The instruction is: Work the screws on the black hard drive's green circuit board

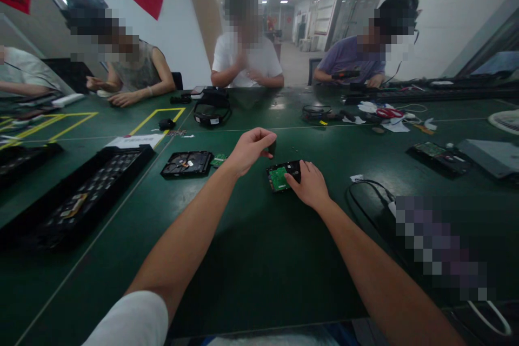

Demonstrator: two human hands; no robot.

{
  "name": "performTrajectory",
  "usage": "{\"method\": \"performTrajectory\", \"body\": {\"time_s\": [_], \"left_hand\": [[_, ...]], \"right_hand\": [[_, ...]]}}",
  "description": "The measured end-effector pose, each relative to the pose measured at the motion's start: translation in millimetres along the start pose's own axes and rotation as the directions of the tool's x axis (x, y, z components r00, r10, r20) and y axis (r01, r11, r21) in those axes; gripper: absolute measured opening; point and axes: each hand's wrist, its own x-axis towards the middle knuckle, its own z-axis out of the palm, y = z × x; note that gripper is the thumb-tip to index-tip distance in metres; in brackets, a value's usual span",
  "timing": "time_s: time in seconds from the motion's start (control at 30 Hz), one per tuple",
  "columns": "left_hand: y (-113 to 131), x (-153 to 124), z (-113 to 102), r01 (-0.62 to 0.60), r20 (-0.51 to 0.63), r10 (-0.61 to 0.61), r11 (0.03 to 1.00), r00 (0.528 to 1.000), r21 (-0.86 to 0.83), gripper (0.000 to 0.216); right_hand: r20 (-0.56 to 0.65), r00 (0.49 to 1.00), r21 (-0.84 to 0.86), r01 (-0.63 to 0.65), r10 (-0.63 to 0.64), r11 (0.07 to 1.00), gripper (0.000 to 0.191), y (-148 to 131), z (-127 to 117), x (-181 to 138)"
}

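A black hard drive (284, 175) with a green circuit board on top lies on the dark green table (251, 259). My right hand (310, 184) rests on its right end, fingers curled over the edge, holding it in place. Just above the drive's left side, my left hand (251, 150) hovers with fingers pinched round a small dark object (272, 146) that I cannot name. A second opened hard drive (187, 164) lies to the left, with a small green board (219, 160) beside it.
A long black tray (77, 200) of parts sits at left. Three other people sit across the table. A black headset (211, 109), cables (367, 200), another drive (440, 157) and papers (389, 119) lie around. Yellow tape marks the far left.
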Motion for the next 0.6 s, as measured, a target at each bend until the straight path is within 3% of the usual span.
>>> {"method": "performTrajectory", "body": {"time_s": [0.13, 0.4, 0.6], "left_hand": [[-3.0, 1.1, 1.2, -0.022, -0.084, 0.029, 0.996, 0.996, 0.087, 0.036], [4.6, -4.6, 6.5, -0.067, 0.16, 0.05, 0.993, 0.986, 0.102, 0.028], [2.8, -2.5, 3.1, -0.03, 0.151, 0.022, 0.998, 0.988, 0.052, 0.035]], "right_hand": [[0.002, 1.0, 0.011, -0.007, 0.007, 1.0, 0.081, 2.0, 2.7, 0.8], [0.002, 1.0, 0.009, -0.021, 0.021, 1.0, 0.078, -2.4, -2.2, 0.3], [0.004, 1.0, 0.02, -0.031, 0.031, 0.999, 0.075, -5.8, -4.9, 0.0]]}}
